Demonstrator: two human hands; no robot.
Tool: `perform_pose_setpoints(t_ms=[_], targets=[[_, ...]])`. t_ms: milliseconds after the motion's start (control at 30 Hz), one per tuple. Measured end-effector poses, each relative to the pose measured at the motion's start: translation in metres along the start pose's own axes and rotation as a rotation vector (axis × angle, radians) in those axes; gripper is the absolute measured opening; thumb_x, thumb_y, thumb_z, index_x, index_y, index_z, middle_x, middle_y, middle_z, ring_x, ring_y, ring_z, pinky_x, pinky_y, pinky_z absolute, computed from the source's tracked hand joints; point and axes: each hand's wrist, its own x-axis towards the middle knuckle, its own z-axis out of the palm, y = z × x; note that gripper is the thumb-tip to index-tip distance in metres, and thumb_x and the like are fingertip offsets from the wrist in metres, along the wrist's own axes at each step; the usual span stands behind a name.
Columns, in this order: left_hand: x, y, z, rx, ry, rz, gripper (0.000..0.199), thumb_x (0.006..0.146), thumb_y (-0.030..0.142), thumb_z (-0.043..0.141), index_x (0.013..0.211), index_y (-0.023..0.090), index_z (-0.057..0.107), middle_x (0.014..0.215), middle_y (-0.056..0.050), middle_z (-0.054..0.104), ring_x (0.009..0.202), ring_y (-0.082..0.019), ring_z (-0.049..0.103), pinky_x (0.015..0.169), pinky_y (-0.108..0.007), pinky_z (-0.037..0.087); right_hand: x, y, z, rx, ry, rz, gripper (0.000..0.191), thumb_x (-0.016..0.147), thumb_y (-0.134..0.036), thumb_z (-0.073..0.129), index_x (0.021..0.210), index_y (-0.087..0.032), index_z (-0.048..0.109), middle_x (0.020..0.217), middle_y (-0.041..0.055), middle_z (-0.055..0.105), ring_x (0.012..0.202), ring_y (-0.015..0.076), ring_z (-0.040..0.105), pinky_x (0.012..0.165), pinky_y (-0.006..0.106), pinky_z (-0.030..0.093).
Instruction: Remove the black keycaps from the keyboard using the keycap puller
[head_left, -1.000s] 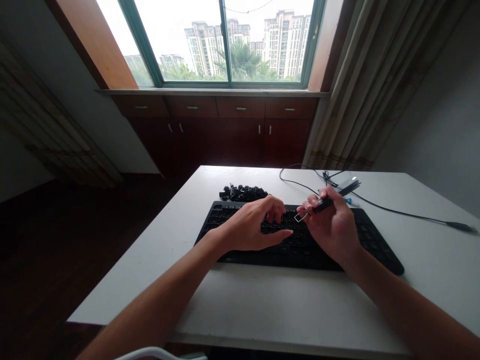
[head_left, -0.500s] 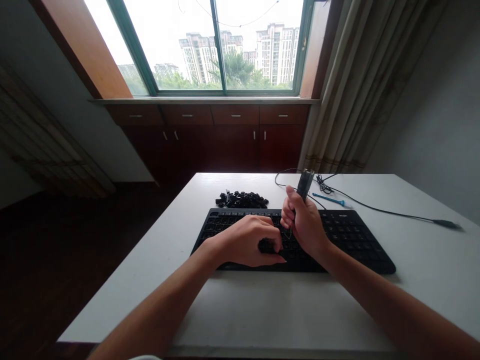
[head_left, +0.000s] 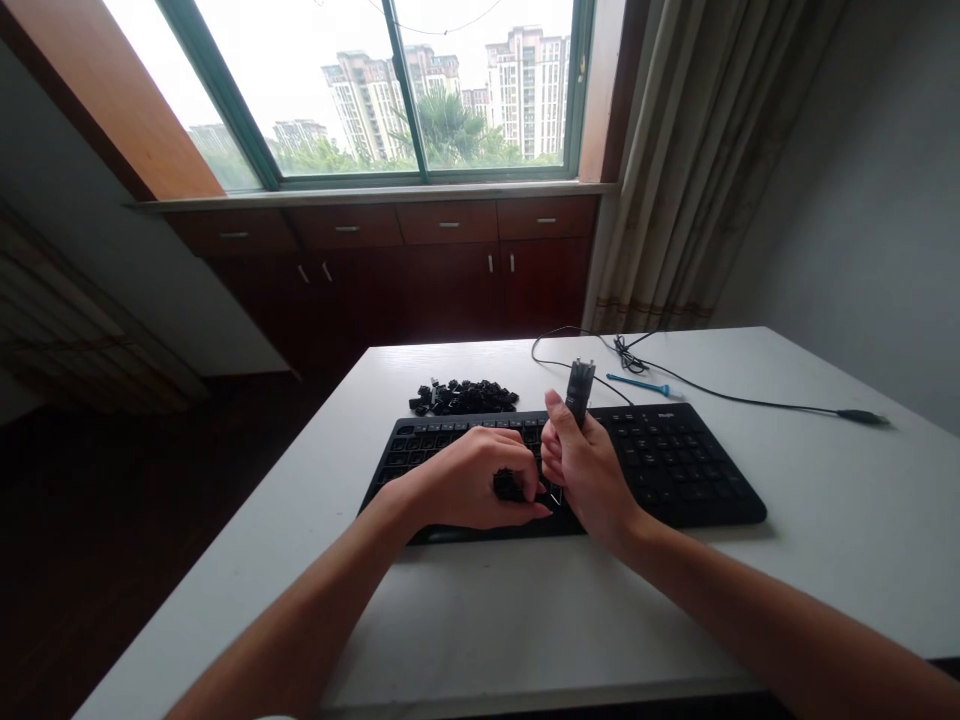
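Note:
A black keyboard [head_left: 682, 470] lies on the white table, with many of its keycaps off on the left part. Over its middle, my left hand [head_left: 472, 480] is curled, with small black pieces, seemingly keycaps, in its fingers and palm. My right hand [head_left: 585, 460] is wrapped round a dark puller tool [head_left: 580, 388] held upright, its pronged end up and its thin wire end down at the keys beside my left fingertips. Behind the keyboard's left half sits a pile of loose black keycaps [head_left: 465, 397].
A blue brush-like tool [head_left: 641, 384] lies behind the keyboard on the right. A black cable [head_left: 750, 402] runs from a coil to a plug at the right. The white table's [head_left: 450, 620] far edge faces red cabinets [head_left: 405, 290] under a window.
The view has shifted, so table and keyboard appear slightly farther left. My right hand has tipped the tool more upright, and its wire end is closer to my left fingertips.

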Motion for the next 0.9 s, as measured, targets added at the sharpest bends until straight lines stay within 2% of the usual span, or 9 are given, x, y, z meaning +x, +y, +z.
perform_pose_setpoints(t_ms=[300,400,467,533,600,700,800,900], targets=[[0.0,-0.002,-0.002,-0.007,-0.019,-0.022,0.017,0.083,0.028,0.079,0.075,0.02,0.066,0.083,0.0,0.074,0.078,-0.016,0.065,0.078,-0.028,0.05,-0.009,0.006,0.001,-0.097,-0.014,-0.066,0.05,0.09,-0.059,0.066,0.066,-0.021,0.043,0.055,-0.0073,0.04,0.047,0.0075,0.035,0.043,0.022,0.031],[-0.002,-0.002,-0.007,-0.009,-0.041,-0.036,0.027,0.081,0.037,0.082,0.073,0.019,0.063,0.079,0.0,0.071,0.076,-0.016,0.064,0.075,-0.029,0.05,-0.013,0.008,0.001,-0.071,-0.032,-0.117,0.05,0.092,-0.057,0.065,0.066,-0.022,0.041,0.055,-0.0074,0.038,0.047,0.0079,0.034,0.044,0.024,0.031],[-0.003,-0.002,-0.009,0.011,-0.017,-0.07,0.039,0.073,0.047,0.087,0.074,0.019,0.059,0.078,0.0,0.068,0.074,-0.016,0.061,0.072,-0.029,0.049,-0.018,0.011,-0.001,-0.071,-0.058,-0.185,0.049,0.094,-0.056,0.062,0.066,-0.022,0.041,0.055,-0.0072,0.037,0.048,0.0081,0.033,0.046,0.025,0.03],[-0.005,-0.002,-0.01,0.045,0.042,-0.127,0.055,0.061,0.055,0.092,0.085,0.02,0.056,0.086,0.0,0.066,0.076,-0.017,0.06,0.069,-0.03,0.048,-0.021,0.015,-0.002,-0.086,-0.109,-0.243,0.047,0.097,-0.053,0.06,0.067,-0.022,0.042,0.056,-0.0068,0.038,0.049,0.0083,0.033,0.047,0.025,0.029],[-0.006,-0.003,-0.008,0.052,0.087,-0.161,0.073,0.054,0.056,0.094,0.103,0.021,0.054,0.1,-0.003,0.065,0.085,-0.02,0.061,0.073,-0.032,0.051,-0.023,0.017,-0.004,-0.087,-0.171,-0.256,0.045,0.099,-0.052,0.058,0.068,-0.021,0.045,0.056,-0.0066,0.037,0.05,0.0084,0.032,0.046,0.026,0.027],[-0.007,-0.005,0.0,-0.006,0.096,-0.127,0.095,0.054,0.05,0.096,0.13,0.023,0.045,0.12,-0.009,0.062,0.103,-0.027,0.064,0.089,-0.039,0.053,-0.021,0.015,-0.005,-0.049,-0.222,-0.215,0.047,0.098,-0.052,0.059,0.066,-0.021,0.045,0.055,-0.007,0.035,0.048,0.0079,0.03,0.044,0.025,0.024],[-0.005,-0.003,0.011,-0.024,0.107,-0.127,0.121,0.053,0.047,0.097,0.15,0.024,0.028,0.141,-0.016,0.054,0.123,-0.036,0.059,0.102,-0.047,0.051,-0.019,0.011,-0.006,-0.062,-0.263,-0.172,0.048,0.096,-0.052,0.061,0.063,-0.021,0.046,0.053,-0.0067,0.036,0.045,0.0078,0.03,0.043,0.025,0.023],[-0.001,0.003,0.021,-0.034,0.098,-0.202,0.12,0.056,0.047,0.095,0.154,0.027,0.03,0.151,-0.016,0.048,0.134,-0.04,0.052,0.109,-0.05,0.047,-0.019,0.009,-0.009,-0.089,-0.363,-0.145,0.049,0.095,-0.053,0.064,0.062,-0.02,0.047,0.051,-0.0063,0.038,0.044,0.0078,0.03,0.042,0.025,0.023]])
